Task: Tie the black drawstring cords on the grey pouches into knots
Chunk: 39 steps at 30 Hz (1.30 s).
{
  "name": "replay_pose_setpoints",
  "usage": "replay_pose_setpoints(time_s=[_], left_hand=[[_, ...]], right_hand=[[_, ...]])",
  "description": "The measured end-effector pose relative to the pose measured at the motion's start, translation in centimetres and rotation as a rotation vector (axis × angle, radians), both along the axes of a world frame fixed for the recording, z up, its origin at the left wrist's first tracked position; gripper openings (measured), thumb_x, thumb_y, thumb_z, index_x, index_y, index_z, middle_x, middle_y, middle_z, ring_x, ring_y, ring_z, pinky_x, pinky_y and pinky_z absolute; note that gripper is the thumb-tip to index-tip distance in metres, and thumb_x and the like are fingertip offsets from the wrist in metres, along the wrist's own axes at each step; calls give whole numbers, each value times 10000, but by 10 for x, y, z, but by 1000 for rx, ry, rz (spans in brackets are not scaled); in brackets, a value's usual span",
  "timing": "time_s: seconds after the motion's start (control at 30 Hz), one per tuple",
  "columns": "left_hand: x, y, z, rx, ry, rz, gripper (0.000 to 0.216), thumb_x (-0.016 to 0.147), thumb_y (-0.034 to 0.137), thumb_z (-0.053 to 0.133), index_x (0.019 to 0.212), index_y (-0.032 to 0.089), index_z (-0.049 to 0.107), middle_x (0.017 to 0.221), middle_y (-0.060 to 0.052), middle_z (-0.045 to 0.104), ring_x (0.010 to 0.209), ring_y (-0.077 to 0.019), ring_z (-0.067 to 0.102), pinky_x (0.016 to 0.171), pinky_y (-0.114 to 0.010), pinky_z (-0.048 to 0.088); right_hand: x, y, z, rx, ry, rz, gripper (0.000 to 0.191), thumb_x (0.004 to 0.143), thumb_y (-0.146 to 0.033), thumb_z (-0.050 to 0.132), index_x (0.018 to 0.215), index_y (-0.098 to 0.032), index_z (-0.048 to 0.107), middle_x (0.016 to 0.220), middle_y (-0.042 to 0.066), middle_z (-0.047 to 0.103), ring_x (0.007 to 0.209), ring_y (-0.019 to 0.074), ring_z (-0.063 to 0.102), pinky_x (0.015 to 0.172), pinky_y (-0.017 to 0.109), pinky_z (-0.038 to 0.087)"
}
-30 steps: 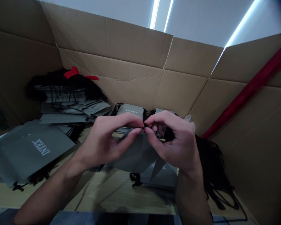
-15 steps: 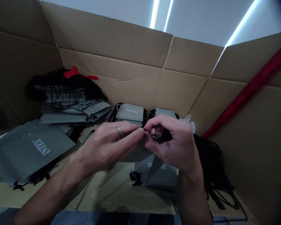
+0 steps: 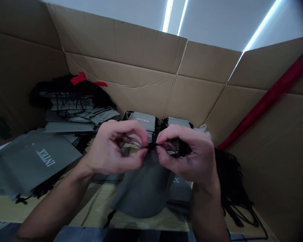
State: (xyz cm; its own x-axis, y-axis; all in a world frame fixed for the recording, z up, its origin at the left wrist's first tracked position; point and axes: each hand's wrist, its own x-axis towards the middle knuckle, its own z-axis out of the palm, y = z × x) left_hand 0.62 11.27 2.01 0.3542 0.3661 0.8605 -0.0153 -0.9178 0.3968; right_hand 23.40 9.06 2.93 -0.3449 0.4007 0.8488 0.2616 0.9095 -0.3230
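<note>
A grey drawstring pouch (image 3: 142,191) hangs below my hands, its wide lower part bowed out over the table. At its upper corner a short black cord (image 3: 152,146) is pulled between my two hands. My left hand (image 3: 108,148) pinches one end of it with thumb and forefinger. Facing it, my right hand (image 3: 192,156) pinches the cord's other side, fingers curled. Whether the cord is knotted there is too small to tell. A black cord end (image 3: 110,218) dangles from the pouch's lower left corner. Behind it lies another grey pouch (image 3: 179,190), partly covered.
Grey pouches marked INTEX (image 3: 45,158) lie at the left, with a heaped pile (image 3: 73,101) of pouches and black cords behind. Two neat stacks, one a printed stack (image 3: 142,121), stand at the back. Black cords (image 3: 229,181) lie right. Cardboard walls (image 3: 141,74) enclose the table.
My left hand has turned and drawn slightly away, its fingers now curled into a pinch. The cord shows between my hands, and the pouch has swung down into fuller view.
</note>
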Motion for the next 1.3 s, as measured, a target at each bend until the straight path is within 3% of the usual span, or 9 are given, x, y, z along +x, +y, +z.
replay_pose_setpoints(time_s=[0.07, 0.23, 0.37, 0.53, 0.7, 0.8, 0.97, 1.13, 1.3], left_hand=[[-1, 1, 0, 3, 24, 9, 235, 822, 40, 813, 952, 225, 751, 775, 22, 771, 613, -124, 731, 593, -177, 605], [-3, -8, -6, 421, 167, 335, 265, 913, 90, 825, 1126, 235, 760, 960, -15, 854, 775, -166, 820, 688, -229, 644], [-1, -13, -9, 598, 200, 422, 175, 974, 97, 790, 1111, 194, 738, 1006, -21, 853, 831, -153, 830, 717, -218, 641], [0, -9, -6, 376, 82, 325, 225, 870, 77, 819, 1038, 219, 771, 865, 28, 833, 662, -108, 766, 626, -192, 598], [7, -6, -2, -151, -59, 23, 261, 869, 58, 849, 1075, 203, 783, 937, -15, 841, 808, -147, 821, 770, -180, 681], [11, -6, 1, -379, -8, -61, 192, 936, 121, 847, 1110, 178, 789, 879, -8, 827, 727, -127, 795, 655, -139, 635], [5, -7, 5, -265, 123, 66, 77, 1011, 140, 801, 1055, 169, 857, 844, 7, 828, 719, -104, 754, 599, -105, 543], [1, -8, 3, -87, 199, 59, 188, 1033, 99, 771, 1154, 207, 866, 964, 9, 858, 788, -91, 758, 721, -107, 566], [3, -8, 6, -179, 263, -56, 184, 1049, 89, 730, 1077, 210, 866, 946, 26, 846, 817, -101, 744, 772, -121, 573]], right_hand=[[0, -1, 0, -15, 4, -25, 256, 806, -22, 784, 958, -226, 753, 889, -35, 782, 704, 119, 665, 686, 262, 556], [1, -3, 0, -20, -26, -92, 213, 820, -36, 782, 941, -208, 751, 822, -41, 748, 680, 105, 646, 687, 239, 556], [0, -1, 2, 20, -36, -81, 193, 819, -26, 784, 919, -187, 743, 821, -46, 729, 690, 79, 633, 688, 205, 537], [2, -1, 2, 51, -21, -14, 221, 828, -4, 773, 940, -192, 742, 888, -40, 760, 765, 89, 667, 740, 211, 551], [0, -3, 1, 90, 17, -92, 218, 833, -15, 777, 940, -201, 736, 886, -34, 757, 772, 104, 689, 739, 227, 559], [-2, -4, 1, 118, 31, -183, 200, 840, -29, 778, 930, -202, 732, 860, -40, 745, 748, 102, 681, 739, 231, 560], [6, -5, 3, 61, -3, -155, 259, 827, -32, 806, 997, -208, 721, 947, -24, 732, 812, 127, 666, 788, 261, 572], [19, 7, 5, -76, -135, 132, 643, 833, -85, 945, 1419, -226, 722, 1299, 53, 733, 1069, 190, 676, 884, 292, 595], [19, 19, 1, -82, -153, 278, 415, 868, -62, 961, 1233, -202, 822, 1150, 38, 778, 960, 148, 699, 765, 227, 587]])
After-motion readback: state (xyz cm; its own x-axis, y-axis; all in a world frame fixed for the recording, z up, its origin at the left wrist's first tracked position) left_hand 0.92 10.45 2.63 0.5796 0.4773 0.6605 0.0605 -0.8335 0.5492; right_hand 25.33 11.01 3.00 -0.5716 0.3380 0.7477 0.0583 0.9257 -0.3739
